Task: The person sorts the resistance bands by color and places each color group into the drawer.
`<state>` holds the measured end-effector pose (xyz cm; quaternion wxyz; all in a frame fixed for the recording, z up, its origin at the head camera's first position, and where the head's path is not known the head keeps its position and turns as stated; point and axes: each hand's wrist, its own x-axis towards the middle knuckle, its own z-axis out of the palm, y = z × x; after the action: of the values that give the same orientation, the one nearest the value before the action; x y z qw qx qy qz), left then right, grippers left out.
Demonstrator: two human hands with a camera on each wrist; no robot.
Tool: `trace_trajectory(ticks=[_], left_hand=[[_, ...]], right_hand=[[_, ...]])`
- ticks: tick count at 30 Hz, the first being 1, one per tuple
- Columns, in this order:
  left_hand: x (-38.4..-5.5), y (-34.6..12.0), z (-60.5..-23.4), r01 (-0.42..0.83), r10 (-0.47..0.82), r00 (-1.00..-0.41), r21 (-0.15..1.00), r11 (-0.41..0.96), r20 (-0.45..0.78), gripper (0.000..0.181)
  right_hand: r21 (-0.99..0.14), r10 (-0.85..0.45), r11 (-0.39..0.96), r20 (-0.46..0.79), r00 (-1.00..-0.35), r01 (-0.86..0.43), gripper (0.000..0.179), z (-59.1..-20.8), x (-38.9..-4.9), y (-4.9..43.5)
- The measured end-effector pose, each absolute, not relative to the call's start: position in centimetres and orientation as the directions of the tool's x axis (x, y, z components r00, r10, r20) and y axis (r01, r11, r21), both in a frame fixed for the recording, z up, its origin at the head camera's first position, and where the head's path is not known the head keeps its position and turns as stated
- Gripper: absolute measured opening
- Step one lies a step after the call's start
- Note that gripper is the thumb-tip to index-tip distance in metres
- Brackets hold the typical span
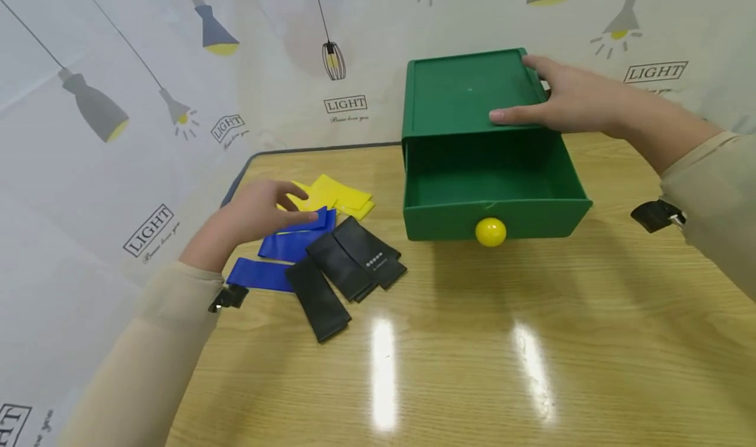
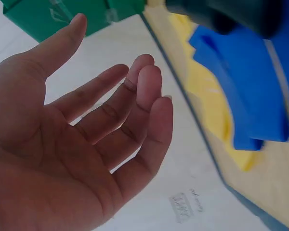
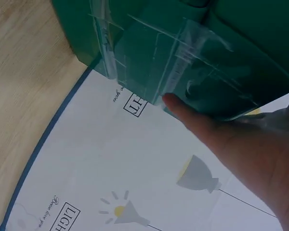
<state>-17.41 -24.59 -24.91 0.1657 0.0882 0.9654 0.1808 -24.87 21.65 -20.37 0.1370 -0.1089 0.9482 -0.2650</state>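
My left hand [image 1: 251, 211] hovers with loosely bent fingers over blue resistance bands [image 1: 289, 245]; its palm holds nothing in the left wrist view. Behind them lie yellow resistance bands [image 1: 342, 194], partly covered by the hand. Black resistance bands [image 1: 354, 256], one with white print, spread to the right. My right hand [image 1: 581, 99] grips the top right edge of a green drawer box [image 1: 466, 96], thumb across its top and other fingers round the side. The green drawer [image 1: 437, 220] is pulled out, its inside bare, with a yellow knob [image 1: 491, 232] on its front.
The wooden table [image 1: 461, 355] has a dark rim at its back and left. A white cloth backdrop [image 1: 266, 60] printed with lamps rises behind it. Clear tape [image 3: 183, 53] runs over the box in the right wrist view.
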Motion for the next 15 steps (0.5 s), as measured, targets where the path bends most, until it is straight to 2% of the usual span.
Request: trace_trajectory(ticks=[8,15], left_hand=[[-14.7,-28.9,-29.7,0.056,0.224,-0.893,0.398,0.916,-0.391,0.058],[-13.4,-30.4,-32.5,0.051,0.251,-0.886,0.457,0.888,-0.39,0.05]], right_hand=[[-0.658,-0.349,0.753,-0.374,-0.859,-0.02,0.122,-20.9,-25.3,22.0],[-0.686,-0.344,0.727,-0.382,-0.858,0.014,0.127,-21.0,-25.3,21.7]])
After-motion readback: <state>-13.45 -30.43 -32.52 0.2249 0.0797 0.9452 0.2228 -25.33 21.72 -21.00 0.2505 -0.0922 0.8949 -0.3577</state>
